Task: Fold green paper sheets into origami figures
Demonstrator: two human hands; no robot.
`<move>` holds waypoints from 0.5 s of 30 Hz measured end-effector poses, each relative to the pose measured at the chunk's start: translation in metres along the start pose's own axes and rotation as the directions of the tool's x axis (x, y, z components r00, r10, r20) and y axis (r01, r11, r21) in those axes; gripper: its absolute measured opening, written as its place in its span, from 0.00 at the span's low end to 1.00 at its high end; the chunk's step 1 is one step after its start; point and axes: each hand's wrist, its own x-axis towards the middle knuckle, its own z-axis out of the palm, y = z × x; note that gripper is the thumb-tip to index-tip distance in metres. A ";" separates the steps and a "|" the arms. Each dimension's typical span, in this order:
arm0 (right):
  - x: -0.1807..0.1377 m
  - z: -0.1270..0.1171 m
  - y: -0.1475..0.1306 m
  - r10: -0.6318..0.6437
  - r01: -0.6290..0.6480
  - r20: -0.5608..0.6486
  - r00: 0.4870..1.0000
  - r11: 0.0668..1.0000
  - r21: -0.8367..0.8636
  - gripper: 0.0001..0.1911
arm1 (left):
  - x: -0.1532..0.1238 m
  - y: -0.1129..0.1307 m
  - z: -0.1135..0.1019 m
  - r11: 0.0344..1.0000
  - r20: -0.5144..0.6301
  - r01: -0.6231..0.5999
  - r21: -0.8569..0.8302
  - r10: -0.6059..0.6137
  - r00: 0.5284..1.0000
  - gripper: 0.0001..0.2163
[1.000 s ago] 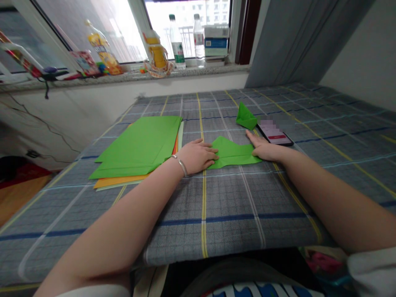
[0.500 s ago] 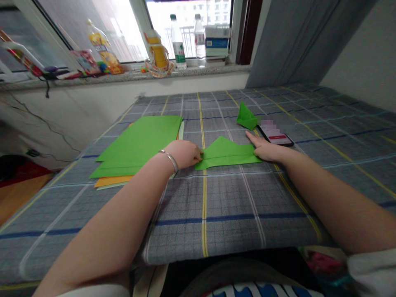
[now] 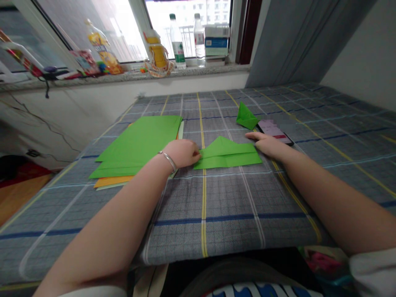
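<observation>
A green paper (image 3: 227,156), folded into a wide strip with a peak at its upper middle, lies flat on the checked cloth. My left hand (image 3: 183,153), with a silver bangle at the wrist, is closed at the strip's left end, its fingertips partly hidden. Beside the upper right corner of the strip, my right hand (image 3: 266,144) rests with its fingers stretched out to the left, holding nothing. Behind that hand stands a small folded green paper piece (image 3: 246,116) with a pointed top.
A stack of green sheets (image 3: 145,140), with orange and pale sheets beneath, lies on the left. A phone (image 3: 276,133) is just behind my right hand. Bottles, including a green-capped one (image 3: 177,43), and boxes (image 3: 216,43) line the windowsill.
My right hand has shifted back slightly off the strip's right end, baring its corner. The strip's long fold now stands out more clearly. My left hand has barely moved.
</observation>
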 end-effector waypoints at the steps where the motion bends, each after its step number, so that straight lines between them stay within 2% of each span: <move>1: -0.001 0.000 -0.006 0.023 -0.021 -0.040 0.999 0.999 0.039 0.31 | 0.002 0.006 0.000 0.999 0.013 0.039 0.028 -0.039 0.999 0.15; 3: -0.005 0.001 -0.019 -0.016 0.018 -0.137 0.991 1.000 0.019 0.27 | 0.008 0.018 0.003 0.993 -0.046 0.092 0.068 -0.089 0.995 0.15; 4: -0.006 0.001 -0.026 -0.112 0.108 -0.156 0.981 0.994 -0.034 0.25 | 0.011 0.024 0.006 0.994 -0.114 0.086 0.065 -0.078 0.990 0.14; 6: -0.010 0.004 -0.040 -0.337 0.317 -0.143 0.930 0.937 -0.149 0.18 | 0.017 0.034 0.014 1.000 -0.193 -0.028 0.007 0.029 0.981 0.11; 8: -0.014 0.007 -0.052 -0.493 0.472 -0.047 0.869 0.853 -0.223 0.12 | 0.021 0.040 0.022 0.984 -0.211 -0.170 -0.050 0.156 0.965 0.10; 11: -0.017 0.011 -0.063 -0.560 0.554 0.068 0.826 0.783 -0.281 0.10 | 0.025 0.044 0.030 0.964 -0.205 -0.253 -0.084 0.231 0.951 0.12; 15: -0.014 0.015 -0.063 -0.599 0.613 0.146 0.787 0.735 -0.291 0.10 | 0.026 0.041 0.032 0.957 -0.183 -0.285 -0.058 0.270 0.945 0.12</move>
